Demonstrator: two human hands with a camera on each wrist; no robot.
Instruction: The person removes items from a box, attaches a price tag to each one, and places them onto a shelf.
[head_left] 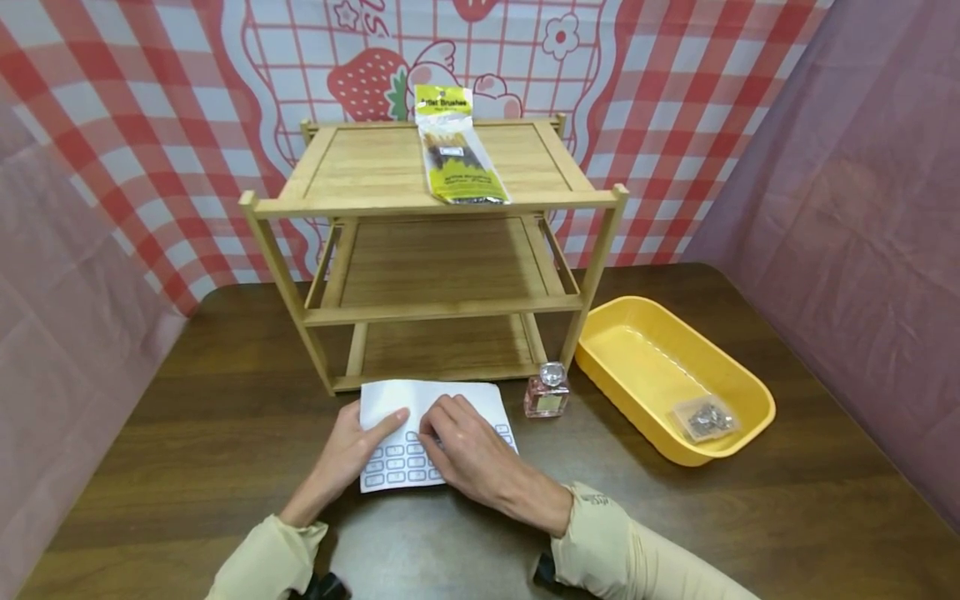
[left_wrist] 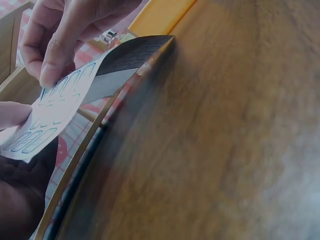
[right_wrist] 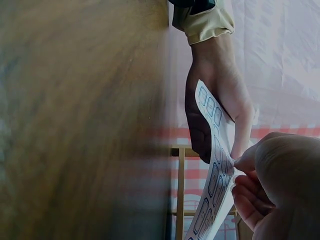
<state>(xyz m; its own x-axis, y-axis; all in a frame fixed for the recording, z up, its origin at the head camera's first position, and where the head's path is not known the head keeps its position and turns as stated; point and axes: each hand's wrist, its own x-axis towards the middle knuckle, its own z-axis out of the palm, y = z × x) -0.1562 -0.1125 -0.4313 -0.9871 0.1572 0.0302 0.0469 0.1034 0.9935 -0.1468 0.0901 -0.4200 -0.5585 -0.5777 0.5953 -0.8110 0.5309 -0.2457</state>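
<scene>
- Head view: bright, diffuse illumination; most of the scene in focus
- Table (head_left: 431,550): pale glare on the near part, darker tone at left and right
- Wooden shelf (head_left: 352,162): top tier brightly lit, lower tiers shaded
- Head view geometry: wide-angle stretching towards the edges
- Left wrist view: dim overall; printed sheet (left_wrist: 60,107) washed out on its lit face; table surface soft, with whitish reflection
- Right wrist view: dim and hazy; table blurred, pink cloth (right_wrist: 285,55) pale, left hand (right_wrist: 227,95) shadowed on its table-facing side
</scene>
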